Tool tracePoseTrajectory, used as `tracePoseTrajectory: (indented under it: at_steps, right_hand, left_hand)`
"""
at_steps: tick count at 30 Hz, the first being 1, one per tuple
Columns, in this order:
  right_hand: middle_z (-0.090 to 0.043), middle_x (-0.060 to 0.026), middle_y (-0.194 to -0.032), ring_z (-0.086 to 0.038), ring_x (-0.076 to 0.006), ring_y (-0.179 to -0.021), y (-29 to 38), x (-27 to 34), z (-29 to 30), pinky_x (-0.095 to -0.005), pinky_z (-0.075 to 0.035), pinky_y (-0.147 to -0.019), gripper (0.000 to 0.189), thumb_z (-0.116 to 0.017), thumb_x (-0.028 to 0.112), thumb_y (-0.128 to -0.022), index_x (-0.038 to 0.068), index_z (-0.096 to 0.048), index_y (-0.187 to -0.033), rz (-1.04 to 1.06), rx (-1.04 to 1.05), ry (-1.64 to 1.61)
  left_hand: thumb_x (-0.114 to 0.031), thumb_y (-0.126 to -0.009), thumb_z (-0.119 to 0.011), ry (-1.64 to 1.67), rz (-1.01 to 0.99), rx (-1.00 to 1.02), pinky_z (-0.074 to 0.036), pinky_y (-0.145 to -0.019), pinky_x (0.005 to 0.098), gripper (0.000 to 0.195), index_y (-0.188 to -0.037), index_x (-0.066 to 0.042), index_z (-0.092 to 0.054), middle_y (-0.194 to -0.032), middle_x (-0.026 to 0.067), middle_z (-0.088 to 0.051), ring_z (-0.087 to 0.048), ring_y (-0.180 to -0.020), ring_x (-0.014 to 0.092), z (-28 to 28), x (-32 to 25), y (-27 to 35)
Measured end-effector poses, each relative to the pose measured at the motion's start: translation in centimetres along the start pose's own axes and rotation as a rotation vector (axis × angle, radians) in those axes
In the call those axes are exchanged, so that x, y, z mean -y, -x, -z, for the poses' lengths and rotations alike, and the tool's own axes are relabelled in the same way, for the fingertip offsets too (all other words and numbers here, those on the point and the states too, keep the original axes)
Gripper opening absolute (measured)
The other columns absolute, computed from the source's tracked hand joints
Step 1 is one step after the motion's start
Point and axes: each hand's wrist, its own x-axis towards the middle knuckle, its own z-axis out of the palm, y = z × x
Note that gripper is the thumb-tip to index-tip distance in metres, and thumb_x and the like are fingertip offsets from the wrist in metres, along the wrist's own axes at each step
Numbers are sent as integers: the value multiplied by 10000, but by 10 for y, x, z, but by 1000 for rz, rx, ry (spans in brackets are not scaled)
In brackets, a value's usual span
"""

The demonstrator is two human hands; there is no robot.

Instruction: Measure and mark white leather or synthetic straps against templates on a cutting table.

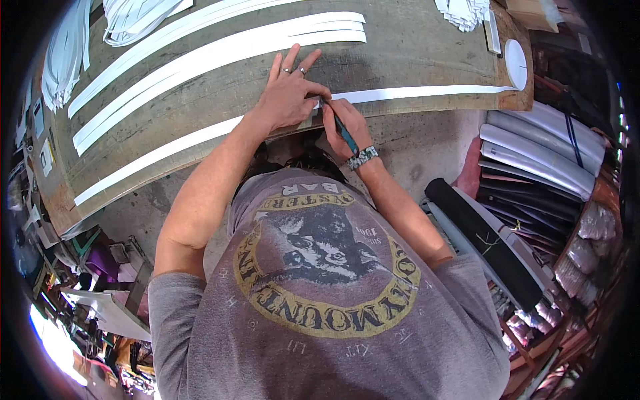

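A long white strip point(420, 93) runs along the near edge of the wooden table point(430, 60), from a white roll point(515, 65) at the right to the table's left end. My left hand point(292, 97), with rings on its fingers, lies over the strip near mid-table; its thumb and index finger meet at the strip and the other fingers are spread. Close beside it, my right hand point(347, 127) holds a slim teal-handled tool point(345, 131), its kind unclear, with the tip hidden between the fingertips at the strip.
Further white strips point(220, 65) lie lengthwise beyond my hands. Looped bundles of strips point(62, 65) are at the left, a pile of short white pieces point(462, 12) at the far right. Rolled sheet material point(540, 150) is stacked right of the table, with a black roll point(482, 245) nearer.
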Motion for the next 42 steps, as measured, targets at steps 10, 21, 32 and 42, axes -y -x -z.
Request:
tracePoseTrajectory:
  at_steps: [10,21,32,42]
  right_hand:
    - [-589,-211,-850,-601,-403,-828,2,10,5,-473,-491,-730,58,-583,38,-923,-19,-581,-913,-19,11,4]
    - [-598,-205,-856,-598,-405,-818,17,-7,-2,-480,-490,-741,79,-585,66,-919,-12,-588,-907,89,-100,-3]
    - [-686,-99,-796,-658,-232,-680,24,-51,61,-350,-514,-654,324,-501,289,-1038,20,-651,-936,-484,-272,-563]
    - [-684,-95,-907,-655,-224,-764,-89,-174,115,-360,-554,-697,478,-516,451,-1008,-6,-658,-1019,-851,-415,-1693]
  left_hand:
    - [-203,-867,-660,-15,33,40,-13,-1242,588,271,-1072,-336,-777,-1653,51,-270,-72,-1546,379,1,-3,1]
    - [-195,-873,-668,15,45,92,-2,-1244,575,275,-1074,-346,-782,-1662,51,-246,-49,-1552,372,4,-7,-4]
    - [-199,-856,-731,9,-38,-184,-218,-1221,529,301,-1155,-179,-710,-1526,114,-452,-320,-1459,365,-11,-8,27]
    - [-143,-806,-775,-64,159,-354,-410,-1047,488,255,-1024,-62,-669,-1338,136,-568,-490,-1284,374,-11,-34,67]
